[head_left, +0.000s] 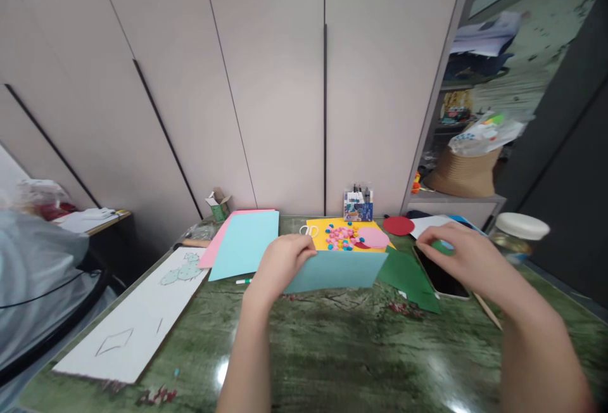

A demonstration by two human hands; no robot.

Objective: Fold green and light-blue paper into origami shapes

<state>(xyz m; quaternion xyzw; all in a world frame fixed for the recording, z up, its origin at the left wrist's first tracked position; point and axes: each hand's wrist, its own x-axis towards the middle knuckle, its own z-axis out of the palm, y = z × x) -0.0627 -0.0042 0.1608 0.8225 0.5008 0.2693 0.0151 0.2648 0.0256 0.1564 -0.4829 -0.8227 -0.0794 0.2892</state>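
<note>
At my far left lies the drawing [135, 315], a long white sheet with a cactus on it, then the pink sheet [213, 243] partly under the blue sheet [247, 242], with the pen [244, 281] just beside its lower corner. My left hand [284, 262] is pinched on the left end of the blue card [339, 272], thumb and fingers closed over its upper corner. The card is in front of the yellow sheet [324, 223], its scissors [310, 230] and beads [339, 235]; whether its lower edge meets the table I cannot tell. With the right end unsupported, I'd keep my pinch light, to avoid a crease, and steady, so the card doesn't sweep the beads. Further right lie the green paper [411, 277] and the phone [446, 281]. Above the phone hangs my right hand [463, 254], well apart from my left, fingers curled; I cannot tell whether its fingertips meet.
</note>
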